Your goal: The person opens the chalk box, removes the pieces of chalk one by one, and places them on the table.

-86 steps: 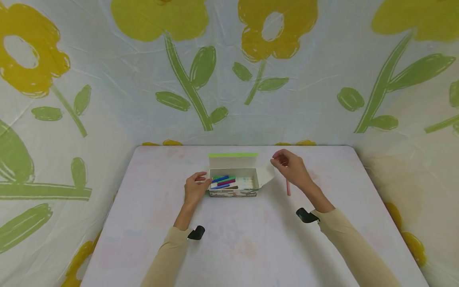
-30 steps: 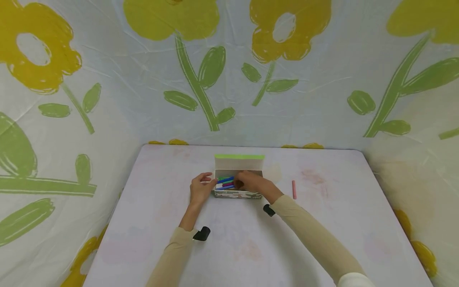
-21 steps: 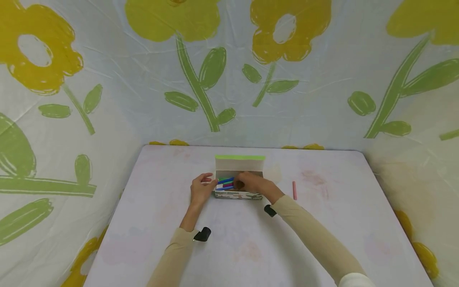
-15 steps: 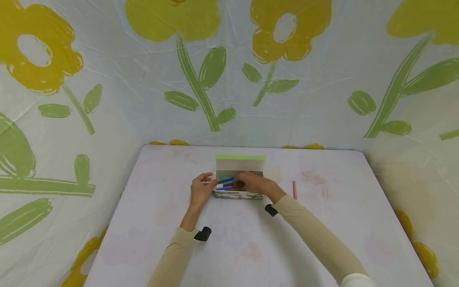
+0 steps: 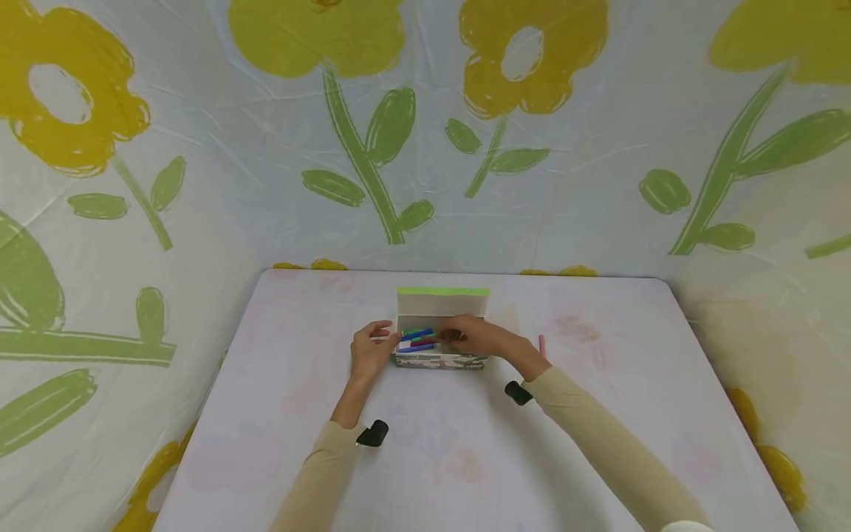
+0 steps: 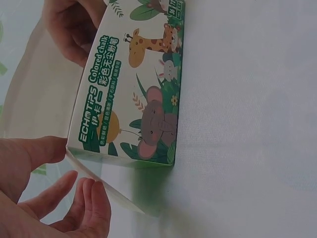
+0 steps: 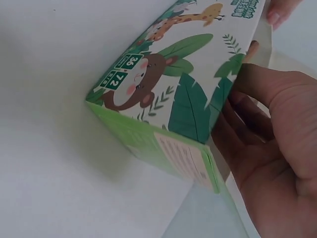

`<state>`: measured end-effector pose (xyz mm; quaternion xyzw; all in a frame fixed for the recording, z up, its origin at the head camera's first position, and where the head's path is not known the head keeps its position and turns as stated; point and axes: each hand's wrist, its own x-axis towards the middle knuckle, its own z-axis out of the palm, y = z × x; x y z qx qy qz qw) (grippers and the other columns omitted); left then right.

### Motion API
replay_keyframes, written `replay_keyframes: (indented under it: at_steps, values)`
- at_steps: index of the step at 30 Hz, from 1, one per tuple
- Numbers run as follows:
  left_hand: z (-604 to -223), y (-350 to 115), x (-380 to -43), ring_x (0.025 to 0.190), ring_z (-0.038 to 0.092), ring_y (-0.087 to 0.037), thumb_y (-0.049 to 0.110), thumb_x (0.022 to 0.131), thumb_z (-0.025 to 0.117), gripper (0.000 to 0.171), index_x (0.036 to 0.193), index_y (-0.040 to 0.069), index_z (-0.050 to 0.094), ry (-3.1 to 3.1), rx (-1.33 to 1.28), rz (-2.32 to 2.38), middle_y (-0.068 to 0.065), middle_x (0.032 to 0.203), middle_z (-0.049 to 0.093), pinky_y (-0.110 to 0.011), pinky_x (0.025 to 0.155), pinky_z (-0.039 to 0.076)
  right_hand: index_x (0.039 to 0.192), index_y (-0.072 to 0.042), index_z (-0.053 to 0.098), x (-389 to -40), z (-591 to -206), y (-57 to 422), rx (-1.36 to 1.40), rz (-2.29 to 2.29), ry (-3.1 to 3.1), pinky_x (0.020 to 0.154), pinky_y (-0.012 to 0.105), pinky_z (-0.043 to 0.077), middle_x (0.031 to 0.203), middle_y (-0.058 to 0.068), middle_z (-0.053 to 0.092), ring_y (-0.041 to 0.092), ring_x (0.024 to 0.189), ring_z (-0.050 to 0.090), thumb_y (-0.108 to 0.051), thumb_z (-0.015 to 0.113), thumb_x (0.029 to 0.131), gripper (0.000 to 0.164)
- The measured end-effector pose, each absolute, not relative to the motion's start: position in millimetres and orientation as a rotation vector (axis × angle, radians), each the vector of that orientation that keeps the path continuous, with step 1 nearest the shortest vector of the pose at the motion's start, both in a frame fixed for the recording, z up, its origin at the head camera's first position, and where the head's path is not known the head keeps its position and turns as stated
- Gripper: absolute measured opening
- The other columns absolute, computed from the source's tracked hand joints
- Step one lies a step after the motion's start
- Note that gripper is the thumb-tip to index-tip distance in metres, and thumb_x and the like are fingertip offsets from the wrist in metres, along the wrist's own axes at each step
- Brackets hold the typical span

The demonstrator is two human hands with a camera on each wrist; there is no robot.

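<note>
Though outside the box (image 5: 440,361), pink stick (image 5: 541,344) partly behind right wrist (image 5: 533,360), left fingers (image 6: 96,203) loose, right fingers' (image 7: 260,82) grip unclear

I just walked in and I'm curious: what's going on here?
A person's left hand touches the left end of an open, green-and-white cardboard chalk box. The right hand is partly inside; whether it holds anything is unclear. Slim blue and dark-red chalk sticks lie inside, and one pink stick lies on the pale table.
</note>
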<state>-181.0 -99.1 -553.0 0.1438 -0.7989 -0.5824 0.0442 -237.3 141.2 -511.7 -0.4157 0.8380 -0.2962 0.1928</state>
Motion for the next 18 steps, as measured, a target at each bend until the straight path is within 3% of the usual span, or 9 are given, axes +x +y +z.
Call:
replay_keyframes:
  at_steps: [6,18]
  values:
    - [-552,-99,-181,0.091,0.067,-0.031,0.013,0.088,0.081,0.032,0.117,0.001,0.074,-2.444,0.458,-1.784,-0.017,0.103,0.071,-0.039,0.082,0.056,0.121,0.009,0.067,-235,-506,154,-1.204,-0.976,2.349,0.086,0.038,0.059,0.112,0.023,0.069,0.03,0.097,0.066,0.01,0.065,0.095,0.027]
    - [-549,-99,-179,0.094,0.066,-0.031,0.015,0.09,0.08,0.034,0.12,0.001,0.073,-2.449,0.459,-1.806,-0.017,0.105,0.07,-0.042,0.086,0.056,0.13,0.004,0.063,-225,-489,184,-1.018,-1.17,2.375,0.096,0.044,0.055,0.112,0.018,0.068,0.029,0.103,0.064,0.002,0.067,0.097,0.033]
